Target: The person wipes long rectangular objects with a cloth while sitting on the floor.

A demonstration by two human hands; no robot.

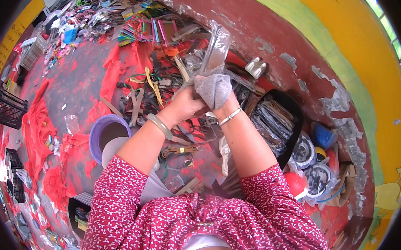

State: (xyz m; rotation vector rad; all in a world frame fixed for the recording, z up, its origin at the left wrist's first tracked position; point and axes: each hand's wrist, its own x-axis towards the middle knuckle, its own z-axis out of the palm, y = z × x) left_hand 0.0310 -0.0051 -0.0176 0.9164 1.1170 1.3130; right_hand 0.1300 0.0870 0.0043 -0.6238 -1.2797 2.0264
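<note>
With the left hand [187,102] clamped on the blade's [212,59] lower end and the right hand [214,94] pressing a cloth [213,88] just above, slippage could cut fingers.

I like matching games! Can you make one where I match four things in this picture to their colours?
Things:
1. cloth in the right hand
2. bowl near the left hand
3. crate
4. sleeve

Colours:
A. black
B. grey
C. red with white dots
D. purple

Pairs: 1-B, 2-D, 3-A, 4-C
</note>
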